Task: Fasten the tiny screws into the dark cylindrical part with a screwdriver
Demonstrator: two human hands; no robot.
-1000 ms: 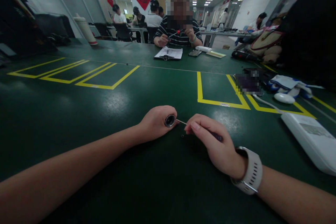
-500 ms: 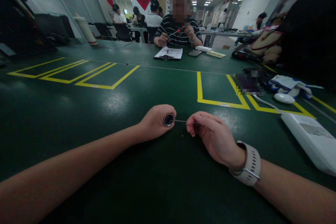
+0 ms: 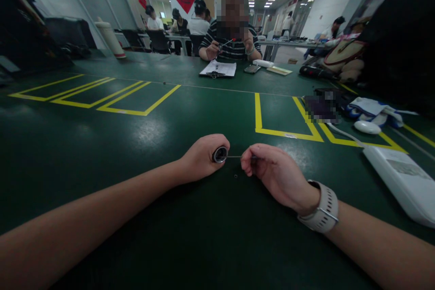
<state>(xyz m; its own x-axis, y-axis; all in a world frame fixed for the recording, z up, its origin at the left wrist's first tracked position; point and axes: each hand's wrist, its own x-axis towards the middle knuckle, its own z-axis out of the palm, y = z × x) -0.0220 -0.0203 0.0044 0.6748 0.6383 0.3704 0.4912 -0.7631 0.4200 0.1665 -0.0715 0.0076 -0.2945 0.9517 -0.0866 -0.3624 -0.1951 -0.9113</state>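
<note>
My left hand (image 3: 205,158) is wrapped round a dark cylinder with a shiny metal rim (image 3: 220,154), its open end facing right. A thin metal rod (image 3: 234,157) runs from that open end to my right hand (image 3: 263,163), whose fingers are curled and pinch its other end. What the rod ends in is hidden behind the fingers. On the green table (image 3: 163,235), just below the rod and between both hands, lies a small dark ring-like part (image 3: 235,176). A pale watch strap (image 3: 321,208) circles my right wrist.
A white power strip (image 3: 403,181) lies at the right, with a white mouse (image 3: 367,127) and a white-blue cloth (image 3: 375,109) behind it. Yellow tape frames (image 3: 288,135) mark the table. Opposite, a person in a striped shirt (image 3: 210,36) sits behind a clipboard (image 3: 218,69).
The cylinder in my left hand has turned and shifted slightly. My right hand stays nearly in place, its wrist tilted a little. The person opposite has moved their hands slightly.
</note>
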